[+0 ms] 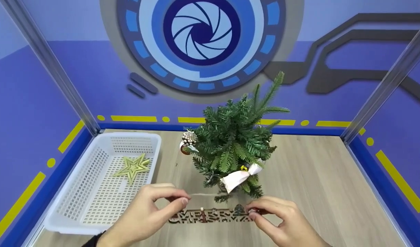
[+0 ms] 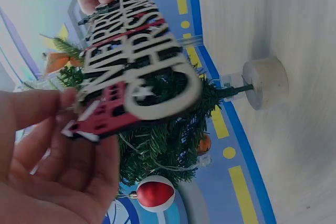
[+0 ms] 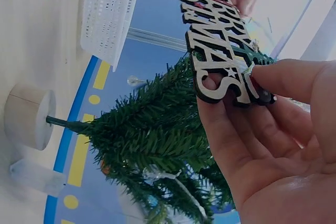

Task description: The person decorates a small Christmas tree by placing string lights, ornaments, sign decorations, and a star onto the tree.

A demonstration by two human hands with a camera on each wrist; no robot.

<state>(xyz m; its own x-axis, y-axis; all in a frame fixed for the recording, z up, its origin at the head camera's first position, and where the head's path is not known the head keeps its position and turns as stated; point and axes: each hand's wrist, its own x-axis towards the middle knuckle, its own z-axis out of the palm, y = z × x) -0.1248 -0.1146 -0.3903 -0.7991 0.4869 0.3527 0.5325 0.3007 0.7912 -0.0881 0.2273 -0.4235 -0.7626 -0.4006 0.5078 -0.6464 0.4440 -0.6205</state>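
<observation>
A cut-out wooden "Merry Christmas" sign [image 1: 203,216] spans the space between both hands, low in front of the small Christmas tree [image 1: 232,137]. Its letters are pale with dark edges, with red and green figures among them. At its left upper corner, my left hand [image 1: 149,207] pinches with thumb and finger. A thin pale string [image 1: 203,194] runs rightward from those fingertips. The sign's right end is pinched by my right hand [image 1: 282,219]; in the right wrist view the thumb [image 3: 283,80] lies on its face, with fingers behind.
On the left stands a white perforated basket [image 1: 103,137] with a gold star [image 1: 132,168] inside. The tree carries a white wrapped ornament [image 1: 237,178], a pinecone [image 1: 189,137] and a red-and-white ball [image 2: 156,193]. Its round wooden base [image 2: 268,83] rests on the table. Walls enclose the back and sides.
</observation>
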